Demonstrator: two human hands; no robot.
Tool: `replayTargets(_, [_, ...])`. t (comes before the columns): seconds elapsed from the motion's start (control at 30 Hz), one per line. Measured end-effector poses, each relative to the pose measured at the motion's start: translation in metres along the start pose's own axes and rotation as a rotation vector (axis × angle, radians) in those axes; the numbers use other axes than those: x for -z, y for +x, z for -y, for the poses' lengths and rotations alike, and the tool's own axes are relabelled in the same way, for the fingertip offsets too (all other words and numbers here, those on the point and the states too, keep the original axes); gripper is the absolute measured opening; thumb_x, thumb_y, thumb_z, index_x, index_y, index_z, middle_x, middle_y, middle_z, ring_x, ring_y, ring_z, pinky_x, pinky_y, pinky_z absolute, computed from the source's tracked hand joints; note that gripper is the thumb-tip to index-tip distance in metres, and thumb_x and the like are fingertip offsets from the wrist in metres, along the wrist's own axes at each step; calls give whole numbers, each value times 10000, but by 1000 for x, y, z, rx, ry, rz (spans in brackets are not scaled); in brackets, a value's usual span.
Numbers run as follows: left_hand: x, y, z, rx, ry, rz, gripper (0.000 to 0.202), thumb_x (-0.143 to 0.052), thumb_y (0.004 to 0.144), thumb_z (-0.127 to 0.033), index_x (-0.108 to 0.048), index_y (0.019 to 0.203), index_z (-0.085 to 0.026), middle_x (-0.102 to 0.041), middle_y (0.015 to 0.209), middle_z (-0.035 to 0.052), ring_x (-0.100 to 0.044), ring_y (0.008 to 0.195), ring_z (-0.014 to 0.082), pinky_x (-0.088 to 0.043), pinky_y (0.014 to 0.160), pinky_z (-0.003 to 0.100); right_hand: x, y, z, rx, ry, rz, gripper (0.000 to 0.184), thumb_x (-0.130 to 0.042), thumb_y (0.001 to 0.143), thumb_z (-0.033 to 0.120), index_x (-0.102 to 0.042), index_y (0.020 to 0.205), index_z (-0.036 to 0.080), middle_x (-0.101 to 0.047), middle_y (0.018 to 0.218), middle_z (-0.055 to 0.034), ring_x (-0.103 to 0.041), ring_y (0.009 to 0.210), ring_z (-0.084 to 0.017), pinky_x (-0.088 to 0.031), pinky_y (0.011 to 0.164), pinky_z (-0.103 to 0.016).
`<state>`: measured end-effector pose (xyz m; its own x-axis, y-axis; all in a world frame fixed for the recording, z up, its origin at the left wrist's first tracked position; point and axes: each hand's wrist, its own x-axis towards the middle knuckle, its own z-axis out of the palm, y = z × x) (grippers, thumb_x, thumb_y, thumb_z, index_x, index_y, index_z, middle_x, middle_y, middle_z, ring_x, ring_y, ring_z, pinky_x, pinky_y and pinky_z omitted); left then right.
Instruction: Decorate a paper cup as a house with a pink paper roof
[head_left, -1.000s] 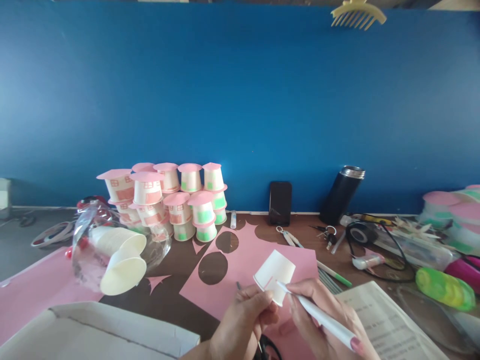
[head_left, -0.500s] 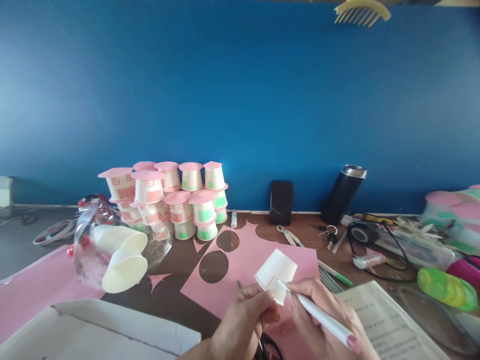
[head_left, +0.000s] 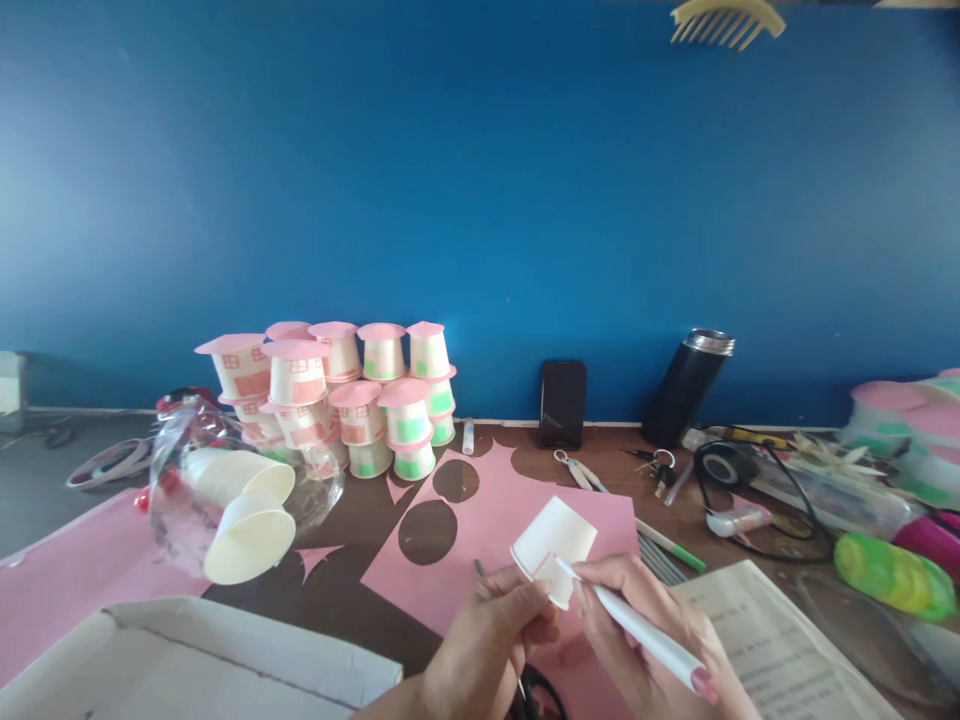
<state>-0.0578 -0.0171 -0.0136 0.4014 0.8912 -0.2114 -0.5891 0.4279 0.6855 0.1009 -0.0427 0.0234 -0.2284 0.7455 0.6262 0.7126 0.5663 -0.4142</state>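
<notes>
A white paper cup (head_left: 556,533) is pinched by its rim in my left hand (head_left: 487,635), tilted over the pink paper. A thin pink line shows on its side. In my right hand (head_left: 660,625) is a white marker pen (head_left: 649,637) with a pink end, its tip against or very close to the cup wall. Beneath my hands lies pink paper (head_left: 495,510) with round holes cut from it. Dark-handled scissors (head_left: 541,690) show partly below my left hand.
Stacked cups with pink paper roofs (head_left: 360,415) stand at the back left. Nested cups (head_left: 251,540) lie in a clear bag. Further right are a phone (head_left: 562,405), a black flask (head_left: 686,390), keys (head_left: 663,475), printed sheets (head_left: 757,625) and a green bottle (head_left: 892,577). A white box (head_left: 202,665) sits front left.
The pink line on the cup looks slightly longer, with the pen tip shifted a little along the wall. Both hands keep their grips.
</notes>
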Motion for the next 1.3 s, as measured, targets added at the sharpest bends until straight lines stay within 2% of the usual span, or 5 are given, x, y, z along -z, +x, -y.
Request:
replayTargets(0.2, [-3,-2,-3,-6,22,6,266,-812,654,-319,-655,603,-111,-548,620,8,-462,645,99,-376,646,217,1,0,0,-2,10,26,77,-473,955,265,-548,938,253,-650,736,28,-656,572,-119,-514,553,-204])
replayTargets(0.37, [-4,-3,-4,-7,-11,12,241,-825,643,-317,-685,650,-120,-569,656,4,-474,670,102,-377,671,228,-1,-2,-3,9,24,33,76,-492,947,242,-552,992,246,-654,747,25,-657,570,-122,-507,540,-213])
replayTargets(0.5, [-2,-2,-3,-11,-28,22,237,-822,653,-333,-707,672,-126,-602,674,13,-505,698,111,-388,690,233,-2,-3,-2,12,18,27,72,-472,952,241,-540,927,244,-649,746,17,-656,574,-127,-506,545,-219])
replayTargets(0.83, [0,-1,0,-11,-64,29,193,-810,680,-301,-717,681,-131,-616,687,12,-537,727,116,-417,733,241,0,1,0,46,-16,8,90,-470,951,232,-536,1013,242,-668,776,7,-665,567,-131,-512,539,-223])
replayTargets(1.3, [-1,-3,-3,-7,2,3,214,-811,669,-311,-720,707,-122,-634,730,37,-528,747,134,-407,760,266,1,-1,0,-11,55,27,87,-519,922,216,-563,993,242,-664,731,35,-664,571,-116,-515,545,-206])
